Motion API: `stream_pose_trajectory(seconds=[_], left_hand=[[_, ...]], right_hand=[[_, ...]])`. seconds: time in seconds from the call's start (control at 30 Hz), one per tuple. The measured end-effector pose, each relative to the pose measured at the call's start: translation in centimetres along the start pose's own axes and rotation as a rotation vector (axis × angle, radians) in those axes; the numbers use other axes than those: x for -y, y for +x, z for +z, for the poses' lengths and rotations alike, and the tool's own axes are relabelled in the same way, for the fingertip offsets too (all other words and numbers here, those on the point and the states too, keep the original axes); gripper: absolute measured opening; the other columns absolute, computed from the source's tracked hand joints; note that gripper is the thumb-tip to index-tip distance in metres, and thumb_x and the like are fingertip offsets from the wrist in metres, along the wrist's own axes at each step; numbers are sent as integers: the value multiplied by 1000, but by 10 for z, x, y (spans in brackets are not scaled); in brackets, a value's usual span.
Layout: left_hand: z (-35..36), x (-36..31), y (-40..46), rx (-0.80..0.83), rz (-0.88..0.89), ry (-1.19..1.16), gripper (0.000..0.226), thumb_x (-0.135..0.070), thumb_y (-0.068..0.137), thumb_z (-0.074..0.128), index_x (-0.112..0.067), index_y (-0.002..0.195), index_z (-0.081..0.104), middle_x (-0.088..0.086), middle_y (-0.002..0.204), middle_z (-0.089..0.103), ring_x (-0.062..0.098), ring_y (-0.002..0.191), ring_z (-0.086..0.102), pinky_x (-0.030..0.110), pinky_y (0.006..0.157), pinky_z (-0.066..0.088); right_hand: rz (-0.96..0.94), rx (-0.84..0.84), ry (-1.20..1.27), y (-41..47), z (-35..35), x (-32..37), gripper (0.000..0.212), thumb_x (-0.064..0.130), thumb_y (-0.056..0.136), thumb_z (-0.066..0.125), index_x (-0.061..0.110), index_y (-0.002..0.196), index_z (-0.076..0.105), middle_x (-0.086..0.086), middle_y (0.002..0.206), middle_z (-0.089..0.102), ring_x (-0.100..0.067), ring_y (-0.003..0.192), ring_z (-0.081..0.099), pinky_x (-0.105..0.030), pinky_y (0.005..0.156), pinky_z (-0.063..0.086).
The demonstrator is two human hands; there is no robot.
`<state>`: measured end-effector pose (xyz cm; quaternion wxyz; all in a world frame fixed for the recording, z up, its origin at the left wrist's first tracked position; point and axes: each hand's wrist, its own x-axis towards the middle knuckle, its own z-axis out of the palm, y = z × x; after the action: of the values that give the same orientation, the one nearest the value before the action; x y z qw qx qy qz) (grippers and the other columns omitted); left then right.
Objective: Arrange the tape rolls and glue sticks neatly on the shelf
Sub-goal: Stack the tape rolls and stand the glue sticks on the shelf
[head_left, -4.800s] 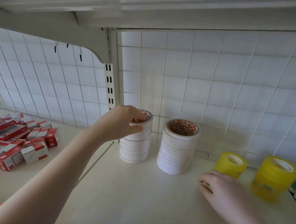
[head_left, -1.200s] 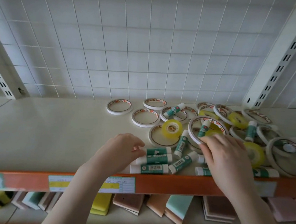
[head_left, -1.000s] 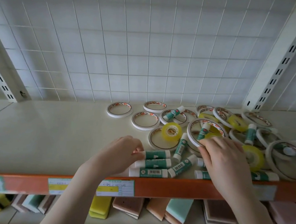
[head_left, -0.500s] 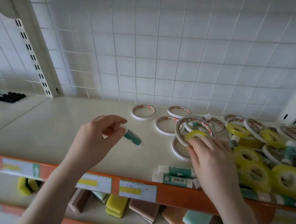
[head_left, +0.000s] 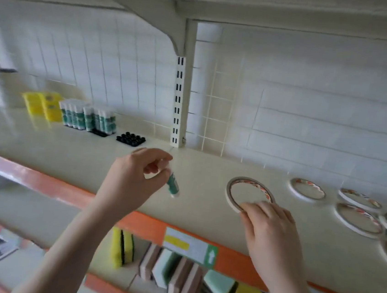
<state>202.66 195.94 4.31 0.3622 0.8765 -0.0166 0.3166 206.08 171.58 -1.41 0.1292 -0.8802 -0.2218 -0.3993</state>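
A: Start with the big picture. How far along does the shelf (head_left: 72, 157) look?

B: Partly done, I'd judge. Far back on the left, a row of glue sticks (head_left: 86, 119) stands upright beside yellow tape stacks (head_left: 42, 105), so that end looks tidied. To the right, flat tape rolls (head_left: 307, 189) lie loose and scattered on the surface, well apart from the neat group. Those remain to be sorted.

A: Any containers?

B: A small black tray (head_left: 130, 138) sits near the standing glue sticks; it seems to have round sockets, and they look unfilled, though it's too small to be sure. A second dark base shows just under the right end of the glue row. On the lower shelf, sponges (head_left: 175, 274) stand on edge in a row.

A: And the hands?

B: They're apart. The left hand (head_left: 131, 182) pinches a single glue stick (head_left: 173, 185) between thumb and fingertips, held tilted above the shelf, clear of it. The right hand (head_left: 272, 228) has its fingers on the near rim of a white tape roll (head_left: 249, 195), which looks tipped up off the shelf; I can't tell whether it grips or merely presses.

A: Likely next?

B: Probably the stick joins the row at left.
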Motion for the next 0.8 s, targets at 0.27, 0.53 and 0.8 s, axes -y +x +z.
stream_pose_trajectory(seconds=[0.27,0.53,0.8], left_hand=[[-95,121,40,9,-18,93,15,-22,79,64,-22,93,70,-6,83,64,14,72,61,36,73,52],[-133,211,103,56,-11,194,10,-21,81,64,-26,89,67,-10,77,60,6,73,56,26,70,47],[-158,273,178,95,71,243,13,-16,81,63,-19,91,70,-8,76,60,11,70,54,32,68,48]], right_hand=[[33,-13,33,55,70,133,8,16,72,60,14,74,67,0,66,61,-28,66,63,-31,69,32],[24,42,57,120,143,202,21,4,61,83,11,67,65,-2,62,59,-29,59,59,-34,57,47],[40,96,-6,185,200,247,20,7,59,83,13,64,65,-2,60,60,-29,55,57,-30,52,43]])
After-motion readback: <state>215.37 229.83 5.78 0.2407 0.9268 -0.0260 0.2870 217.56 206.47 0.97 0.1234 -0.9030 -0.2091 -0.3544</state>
